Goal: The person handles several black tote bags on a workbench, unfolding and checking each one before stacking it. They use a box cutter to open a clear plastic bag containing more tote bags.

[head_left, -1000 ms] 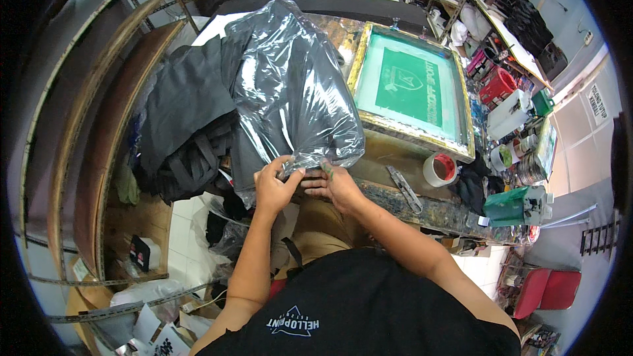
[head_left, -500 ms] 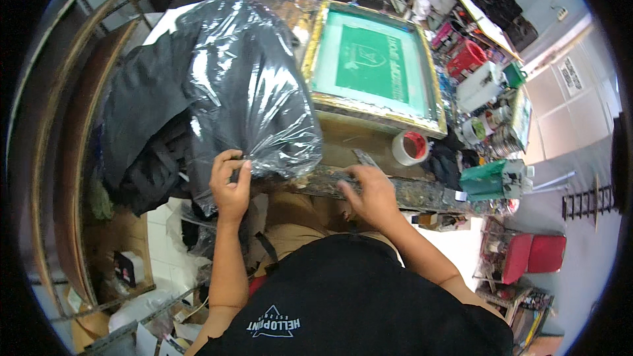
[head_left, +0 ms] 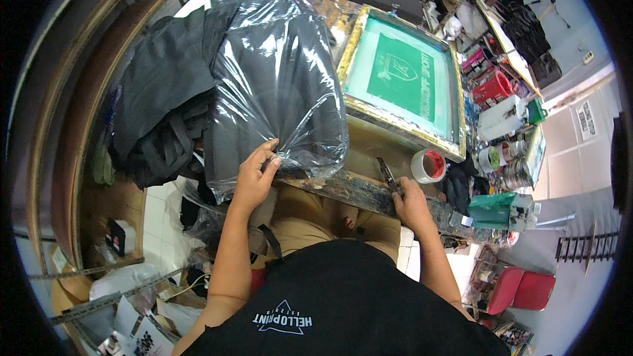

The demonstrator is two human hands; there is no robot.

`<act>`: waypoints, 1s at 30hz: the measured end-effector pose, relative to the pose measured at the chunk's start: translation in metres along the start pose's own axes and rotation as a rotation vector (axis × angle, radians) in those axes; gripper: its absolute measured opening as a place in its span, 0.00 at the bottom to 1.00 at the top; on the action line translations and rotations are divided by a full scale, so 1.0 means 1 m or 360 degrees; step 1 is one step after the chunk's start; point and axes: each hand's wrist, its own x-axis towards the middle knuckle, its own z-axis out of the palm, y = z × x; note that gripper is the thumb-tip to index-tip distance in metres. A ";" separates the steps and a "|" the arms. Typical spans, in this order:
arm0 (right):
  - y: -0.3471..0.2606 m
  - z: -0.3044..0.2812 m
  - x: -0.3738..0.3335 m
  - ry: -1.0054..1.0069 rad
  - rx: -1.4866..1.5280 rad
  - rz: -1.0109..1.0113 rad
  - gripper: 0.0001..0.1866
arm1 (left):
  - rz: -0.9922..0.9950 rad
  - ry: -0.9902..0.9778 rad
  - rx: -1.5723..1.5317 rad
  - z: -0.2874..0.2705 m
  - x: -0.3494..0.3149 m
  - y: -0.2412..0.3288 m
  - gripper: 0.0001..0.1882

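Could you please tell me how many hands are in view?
2: the left hand at the clear plastic bag's near edge, the right hand on the utility knife.

A red chair shows at lower right, and a red bucket sits near a white container.

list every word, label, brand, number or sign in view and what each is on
Wording located, not copied:
Black cloth shirt: clear white lettering, triangular outline, upside down.
Rectangular green mesh screen: pale lettering beside a shield outline.
White rectangular wall sign: small, blurred dark lettering.
White paper sheet, lower left: dark lettering, blurred.
Any others: too small to read.
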 end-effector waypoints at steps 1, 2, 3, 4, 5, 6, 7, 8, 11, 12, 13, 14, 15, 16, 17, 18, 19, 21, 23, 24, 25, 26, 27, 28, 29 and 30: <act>-0.009 -0.007 0.002 -0.0030 0.0095 -0.0030 0.16 | 0.0006 -0.0007 0.0001 -0.001 -0.001 -0.003 0.11; -0.019 -0.015 0.004 -0.0060 0.0190 -0.0058 0.16 | 0.0013 -0.0017 0.0002 -0.002 -0.002 -0.005 0.11; -0.033 -0.024 0.005 -0.0024 0.0255 -0.0145 0.13 | -0.0017 -0.0059 0.0015 -0.002 -0.001 0.001 0.10; -0.053 -0.031 0.006 0.0000 0.0305 -0.0243 0.13 | -0.0019 -0.0055 -0.0005 -0.003 -0.003 -0.002 0.10; -0.077 -0.038 0.009 0.0025 0.0356 -0.0342 0.12 | -0.0018 -0.0049 -0.0026 -0.003 -0.005 -0.007 0.10; -0.098 -0.042 0.014 0.0056 0.0404 -0.0440 0.12 | -0.0012 -0.0045 -0.0051 -0.004 -0.006 -0.009 0.10; -0.115 -0.042 0.022 0.0088 0.0353 -0.0603 0.12 | -0.0019 -0.0053 -0.0068 -0.004 -0.006 -0.009 0.10; -0.130 -0.041 0.031 0.0122 0.0303 -0.0767 0.11 | -0.0024 -0.0060 -0.0085 -0.004 -0.005 -0.008 0.10; -0.161 -0.028 0.065 0.0092 0.0069 -0.1048 0.11 | 0.0002 -0.0080 -0.0105 -0.002 -0.003 -0.013 0.11; -0.168 -0.020 0.076 0.0043 -0.0013 -0.1119 0.11 | 0.0002 -0.0071 -0.0098 -0.004 -0.006 -0.015 0.11; -0.170 -0.014 0.085 -0.0006 -0.0083 -0.1132 0.12 | 0.0016 -0.0068 -0.0108 -0.005 -0.005 -0.014 0.11; -0.170 -0.007 0.092 -0.0055 -0.0153 -0.1144 0.12 | 0.0030 -0.0065 -0.0118 -0.004 -0.004 -0.013 0.11; -0.171 -0.002 0.097 -0.0112 -0.0222 -0.1162 0.12 | 0.0037 -0.0056 -0.0128 -0.004 -0.005 -0.014 0.11; -0.173 0.001 0.100 -0.0130 -0.0263 -0.1158 0.12 | 0.0027 -0.0056 -0.0149 -0.004 -0.005 -0.015 0.11; -0.174 0.003 0.102 -0.0147 -0.0304 -0.1153 0.11 | 0.0017 -0.0057 -0.0172 -0.003 -0.005 -0.018 0.11; -0.176 0.004 0.103 -0.0165 -0.0348 -0.1149 0.11 | 0.0007 -0.0057 -0.0196 -0.003 -0.005 -0.018 0.11; -0.178 0.005 0.103 -0.0188 -0.0367 -0.1134 0.11 | 0.0007 -0.0058 -0.0200 -0.003 -0.006 -0.019 0.11; -0.181 0.008 0.104 -0.0233 -0.0403 -0.1101 0.11 | 0.0007 -0.0065 -0.0205 -0.004 -0.006 -0.018 0.10; -0.179 0.012 0.105 -0.0158 -0.0444 -0.1151 0.11 | 0.0022 -0.0071 -0.0207 -0.004 -0.006 -0.017 0.10; -0.180 0.013 0.105 -0.0115 -0.0462 -0.1177 0.10 | 0.0033 -0.0074 -0.0203 -0.005 -0.005 -0.016 0.10; -0.181 0.014 0.104 -0.0109 -0.0470 -0.1172 0.10 | 0.0036 -0.0070 -0.0200 -0.005 -0.006 -0.018 0.10; -0.182 0.014 0.102 -0.0103 -0.0479 -0.1167 0.10 | 0.0039 -0.0066 -0.0196 -0.004 -0.006 -0.020 0.10; -0.184 0.014 0.102 -0.0092 -0.0488 -0.1163 0.10 | 0.0047 -0.0062 -0.0191 -0.004 -0.005 -0.020 0.10; -0.184 0.013 0.101 -0.0101 -0.0490 -0.1162 0.10 | 0.0047 -0.0079 -0.0167 -0.005 -0.004 -0.019 0.09; -0.185 0.013 0.101 -0.0111 -0.0492 -0.1160 0.10 | 0.0047 -0.0096 -0.0143 -0.006 -0.004 -0.019 0.09; -0.185 0.013 0.100 -0.0122 -0.0490 -0.1155 0.10 | 0.0044 -0.0117 -0.0117 -0.007 -0.004 -0.018 0.08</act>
